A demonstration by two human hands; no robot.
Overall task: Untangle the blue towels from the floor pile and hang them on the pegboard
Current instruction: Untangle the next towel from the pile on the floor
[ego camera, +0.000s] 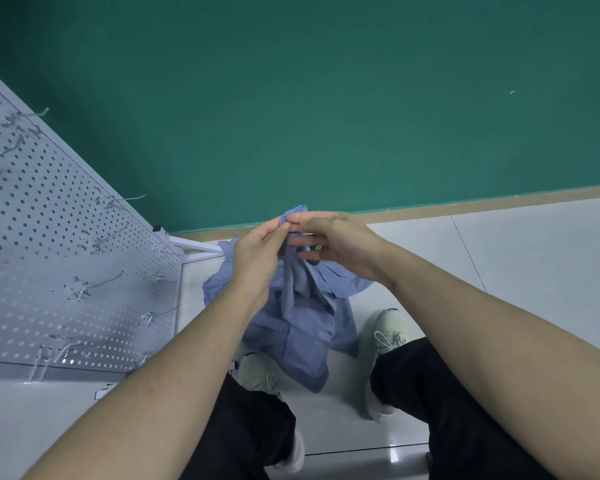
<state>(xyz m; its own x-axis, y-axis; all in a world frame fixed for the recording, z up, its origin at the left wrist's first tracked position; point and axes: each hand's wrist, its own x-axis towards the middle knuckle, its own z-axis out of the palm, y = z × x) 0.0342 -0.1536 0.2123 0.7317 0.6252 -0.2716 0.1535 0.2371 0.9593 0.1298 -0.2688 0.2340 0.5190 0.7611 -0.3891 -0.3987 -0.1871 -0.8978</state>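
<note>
A blue towel (293, 289) hangs from both my hands, its top corner bunched above my fingertips and its lower part draping down toward the floor. My left hand (257, 254) pinches the top corner of the towel from the left. My right hand (336, 242) pinches the same corner from the right, its lower fingers spread. More blue towels (302, 344) lie crumpled in a pile on the floor between my shoes. The white pegboard (49, 254) stands at the left, with several bare metal hooks (99, 242) sticking out.
A green wall (326, 98) with a tan baseboard rises straight ahead. The floor (534, 254) is pale tile. The pegboard's white base bar (194, 245) juts out near the pile. My two light shoes (383, 344) flank the towels.
</note>
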